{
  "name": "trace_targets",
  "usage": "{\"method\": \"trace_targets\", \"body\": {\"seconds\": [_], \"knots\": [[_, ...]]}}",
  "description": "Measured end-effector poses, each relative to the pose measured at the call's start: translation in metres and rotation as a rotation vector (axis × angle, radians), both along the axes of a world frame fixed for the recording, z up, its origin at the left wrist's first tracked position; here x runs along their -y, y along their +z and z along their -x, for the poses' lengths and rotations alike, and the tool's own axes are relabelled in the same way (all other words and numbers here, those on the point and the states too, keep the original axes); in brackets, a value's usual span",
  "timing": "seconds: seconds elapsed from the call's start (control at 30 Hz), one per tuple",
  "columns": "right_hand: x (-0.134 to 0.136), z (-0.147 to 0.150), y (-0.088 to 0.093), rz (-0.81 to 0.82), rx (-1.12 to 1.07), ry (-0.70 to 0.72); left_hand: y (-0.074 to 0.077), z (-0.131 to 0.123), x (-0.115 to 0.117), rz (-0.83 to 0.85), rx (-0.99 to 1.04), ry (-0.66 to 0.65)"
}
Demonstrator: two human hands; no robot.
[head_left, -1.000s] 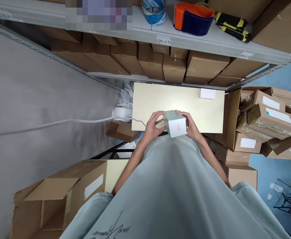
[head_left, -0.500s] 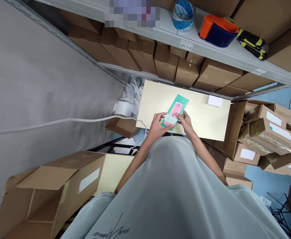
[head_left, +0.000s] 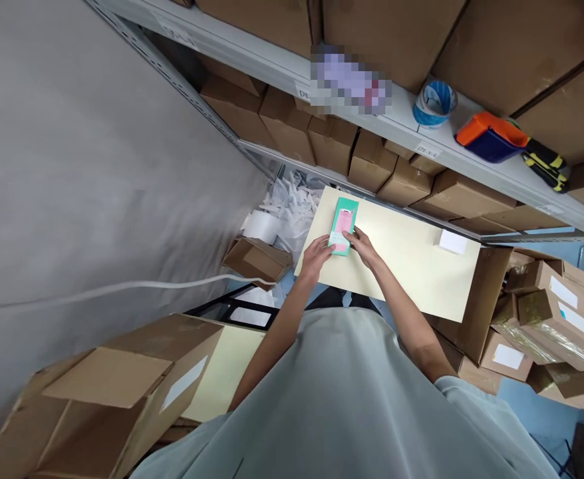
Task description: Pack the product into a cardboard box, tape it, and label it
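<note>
A flat green box (head_left: 342,223) with a pink picture and a pale label on its front is over the left part of the cream table (head_left: 412,266). My left hand (head_left: 318,255) grips its lower left side, thumb on the front. My right hand (head_left: 363,246) holds the right edge, its thumb also lying on the front. The fingers behind the box are partly hidden. A small white box (head_left: 452,241) lies at the table's far right.
A shelf (head_left: 396,126) above the table carries blue tape (head_left: 435,104), an orange and navy dispenser (head_left: 491,136) and yellow-black cutters (head_left: 545,164). Cartons (head_left: 561,313) pile up at right; an open carton (head_left: 97,392) stands at lower left. A white cable (head_left: 137,287) crosses the left side.
The green box has turned more upright and is farther from my body, held in both hands. My view has shifted, so the shelf and table appear lower and to the right.
</note>
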State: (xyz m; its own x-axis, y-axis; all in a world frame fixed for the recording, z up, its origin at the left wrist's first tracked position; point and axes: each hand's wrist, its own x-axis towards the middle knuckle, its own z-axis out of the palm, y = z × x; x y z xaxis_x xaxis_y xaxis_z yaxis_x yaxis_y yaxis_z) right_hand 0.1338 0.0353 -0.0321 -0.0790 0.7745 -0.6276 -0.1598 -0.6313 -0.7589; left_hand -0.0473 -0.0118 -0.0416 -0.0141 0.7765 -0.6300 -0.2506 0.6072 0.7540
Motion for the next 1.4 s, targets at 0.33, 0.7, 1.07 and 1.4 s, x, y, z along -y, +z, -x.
{"method": "trace_targets", "body": {"seconds": [0.33,0.7,1.07,1.4], "knots": [[-0.019,0.033,-0.039,0.069,0.054,-0.059,-0.05,0.012,-0.067,0.035,-0.022,0.121],[0.028,-0.004,0.014,-0.052,0.036,0.006,-0.016,0.024,0.0,-0.066,-0.019,0.351],[0.107,-0.014,0.057,-0.152,-0.068,0.354,0.06,0.044,0.182,-0.204,-0.23,0.809],[0.217,0.021,0.052,-0.1,-0.161,0.764,0.113,0.005,0.373,-0.179,-0.46,1.207]]}}
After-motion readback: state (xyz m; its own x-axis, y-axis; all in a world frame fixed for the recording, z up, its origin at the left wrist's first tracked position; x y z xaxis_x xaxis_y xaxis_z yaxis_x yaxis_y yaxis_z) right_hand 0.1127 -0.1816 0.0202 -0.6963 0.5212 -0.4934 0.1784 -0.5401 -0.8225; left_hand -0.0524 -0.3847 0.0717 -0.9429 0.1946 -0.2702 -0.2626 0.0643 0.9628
